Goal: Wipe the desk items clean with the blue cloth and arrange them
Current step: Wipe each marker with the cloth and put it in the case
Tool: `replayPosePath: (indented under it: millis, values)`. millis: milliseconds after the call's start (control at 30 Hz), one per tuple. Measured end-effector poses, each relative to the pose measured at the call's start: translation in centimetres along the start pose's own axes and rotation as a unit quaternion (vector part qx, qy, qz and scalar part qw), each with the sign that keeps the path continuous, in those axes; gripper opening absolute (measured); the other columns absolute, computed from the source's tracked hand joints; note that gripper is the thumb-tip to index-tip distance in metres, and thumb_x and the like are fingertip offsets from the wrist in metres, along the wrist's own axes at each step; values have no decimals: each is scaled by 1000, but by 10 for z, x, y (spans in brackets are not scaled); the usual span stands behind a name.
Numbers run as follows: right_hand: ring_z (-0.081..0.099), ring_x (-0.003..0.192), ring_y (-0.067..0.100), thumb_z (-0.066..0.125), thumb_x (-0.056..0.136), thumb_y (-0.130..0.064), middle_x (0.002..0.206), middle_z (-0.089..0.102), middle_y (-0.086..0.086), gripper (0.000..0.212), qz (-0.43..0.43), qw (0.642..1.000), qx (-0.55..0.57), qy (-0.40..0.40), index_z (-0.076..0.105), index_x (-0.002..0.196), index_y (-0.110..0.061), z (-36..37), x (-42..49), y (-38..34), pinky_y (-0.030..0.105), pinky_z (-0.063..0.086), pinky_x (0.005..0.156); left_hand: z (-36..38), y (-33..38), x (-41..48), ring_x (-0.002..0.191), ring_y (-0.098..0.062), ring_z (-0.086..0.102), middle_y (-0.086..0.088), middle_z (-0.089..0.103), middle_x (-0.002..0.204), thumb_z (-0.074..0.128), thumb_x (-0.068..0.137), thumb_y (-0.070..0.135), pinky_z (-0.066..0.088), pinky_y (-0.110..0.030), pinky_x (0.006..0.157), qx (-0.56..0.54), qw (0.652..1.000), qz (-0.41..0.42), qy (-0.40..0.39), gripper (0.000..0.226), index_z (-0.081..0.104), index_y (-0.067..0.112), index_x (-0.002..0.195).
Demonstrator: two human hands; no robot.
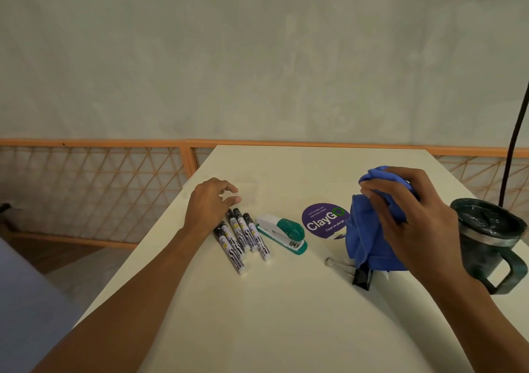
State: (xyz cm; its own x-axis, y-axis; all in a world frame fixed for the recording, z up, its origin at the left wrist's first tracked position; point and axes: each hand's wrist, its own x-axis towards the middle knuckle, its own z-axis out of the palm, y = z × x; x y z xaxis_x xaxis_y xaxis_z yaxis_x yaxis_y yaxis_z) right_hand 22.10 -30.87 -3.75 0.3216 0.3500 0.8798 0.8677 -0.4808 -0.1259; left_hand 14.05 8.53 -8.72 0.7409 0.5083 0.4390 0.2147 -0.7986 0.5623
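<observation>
My right hand (409,218) grips the blue cloth (369,241), which hangs down onto the white desk (286,315). A black binder clip (361,277) lies under the cloth's lower edge, its wire handle pointing left. Several black-and-white markers (243,238) lie side by side left of centre. My left hand (210,202) hovers over their far ends with fingers loosely curled and holds nothing. A white and teal stapler (282,234) lies just right of the markers.
A round purple ClayGo sticker (322,222) is on the desk between stapler and cloth. A dark green lidded mug with a handle (489,241) stands at the right edge. An orange lattice railing (100,189) runs behind the desk. A black cable (513,143) hangs at right.
</observation>
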Motion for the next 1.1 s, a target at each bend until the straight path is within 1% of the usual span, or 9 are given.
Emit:
replayPosePath:
  millis: [233, 400, 500, 567, 700, 800, 933, 1033, 1100]
  values:
    - [58, 108, 20, 73, 101, -16, 130, 63, 16, 27, 36, 999, -2, 26, 73, 127, -8, -8, 4, -3, 33, 47, 77, -20, 3, -19, 97, -4, 70, 17, 75, 111, 84, 94, 35, 63, -35, 82, -51, 996, 3, 72, 15, 82, 33, 109]
    - [60, 114, 25, 73, 103, -18, 136, 57, 17, 38, 93, 992, 12, 86, 61, 139, -12, -15, 9, -7, 31, 46, 80, -44, 5, -49, 79, -2, 69, 20, 75, 87, 81, 94, 43, 58, -33, 76, -34, 995, -52, 80, 10, 78, 35, 100]
    - [58, 121, 21, 76, 102, -22, 141, 57, 13, 50, 151, 980, 82, 104, 50, 144, -15, -19, 10, -10, 14, 42, 92, -60, 14, -67, 80, -9, 69, 17, 71, 80, 76, 92, 57, 56, -33, 73, 49, 993, -110, 14, 24, 71, 35, 85]
    - [58, 121, 12, 77, 100, -27, 144, 55, 2, 59, 198, 967, 121, 107, 45, 148, -17, -21, 10, -14, 12, 42, 96, -66, 26, -80, 84, -13, 69, 15, 70, 80, 72, 90, 68, 56, -34, 76, 93, 986, -135, -37, 36, 69, 34, 79]
    - [53, 108, -10, 80, 98, -26, 125, 53, -28, 63, 216, 956, 158, 116, 43, 148, -10, -16, 9, -17, 5, 42, 96, -66, 53, -106, 82, -13, 68, 11, 72, 76, 61, 78, 92, 52, -32, 75, 151, 967, -162, -123, 64, 71, 28, 78]
    - [54, 107, -20, 81, 98, -25, 124, 49, -36, 56, 210, 952, 187, 119, 38, 134, -31, -15, 8, -22, 8, 42, 96, -61, 67, -117, 83, -14, 69, 11, 70, 76, 55, 69, 104, 52, -31, 75, 189, 954, -154, -175, 79, 66, 25, 72]
    - [53, 107, -21, 83, 96, -25, 130, 51, -1, 56, 237, 945, 199, 102, 39, 130, -16, -7, 2, -27, 6, 41, 97, -61, 69, -112, 84, -19, 66, 10, 62, 77, 65, 68, 98, 45, -32, 72, 194, 938, -164, -237, 70, 54, 29, 66]
    - [57, 104, -20, 85, 93, -30, 125, 51, -12, 66, 272, 935, 220, 52, 40, 135, -7, 3, -4, -30, 5, 46, 92, -64, 60, -99, 76, -19, 69, 5, 71, 71, 80, 65, 84, 50, -31, 68, 168, 932, -185, -263, 64, 71, 21, 68]
    - [60, 100, -20, 85, 92, -34, 119, 53, -25, 62, 293, 925, 241, 10, 41, 132, -16, 8, -7, -34, 4, 47, 87, -70, 58, -90, 65, -17, 68, 2, 78, 69, 85, 67, 63, 52, -28, 65, 156, 918, -197, -306, 47, 82, 16, 69]
